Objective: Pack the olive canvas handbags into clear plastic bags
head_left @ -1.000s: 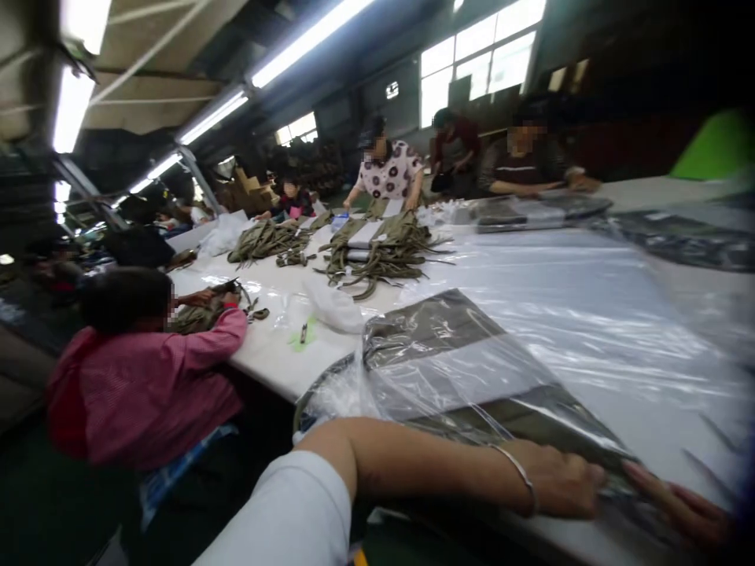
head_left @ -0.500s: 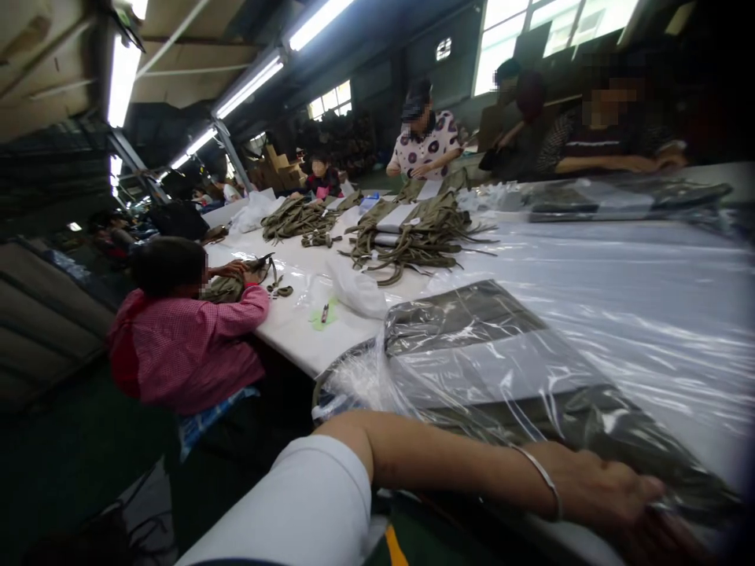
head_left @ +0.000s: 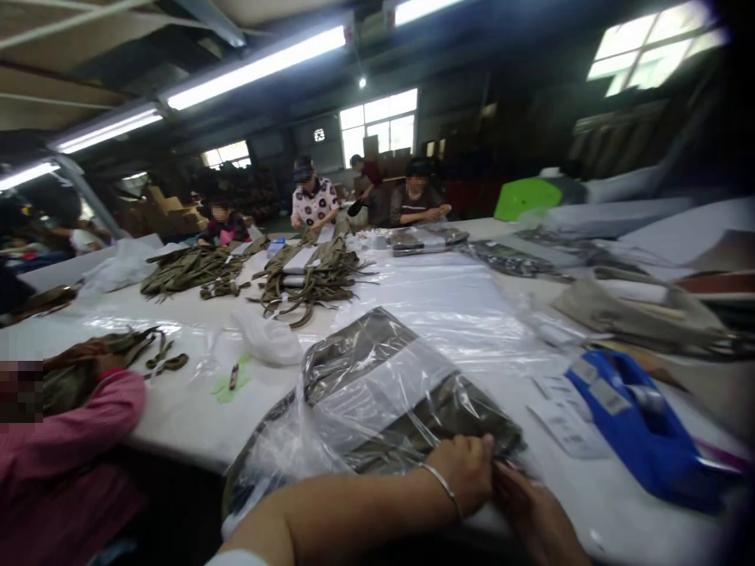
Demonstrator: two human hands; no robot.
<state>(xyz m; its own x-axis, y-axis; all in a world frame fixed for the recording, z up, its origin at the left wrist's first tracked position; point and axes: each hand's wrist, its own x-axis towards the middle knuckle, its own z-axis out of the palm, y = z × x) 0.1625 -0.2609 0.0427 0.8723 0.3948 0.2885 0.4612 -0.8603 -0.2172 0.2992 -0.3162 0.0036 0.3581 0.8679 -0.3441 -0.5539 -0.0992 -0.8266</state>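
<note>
An olive-green folded garment in a clear plastic bag lies on the white table in front of me. My left hand, with a thin bangle at the wrist, is closed on the bag's near right corner. My right hand comes up from below and meets the same corner, fingers pressed on the plastic edge. The fingertips of both hands are partly hidden by the bag.
A blue tape dispenser and paper labels lie to the right. Piles of olive straps sit mid-table. A person in a pink shirt works at the left edge; other people work at the far end. More bagged items lie beyond.
My view has swung to the right, bringing the blue tape dispenser into sight. Both hands have stayed on the bag's corner, which now lies nearer the middle of the view.
</note>
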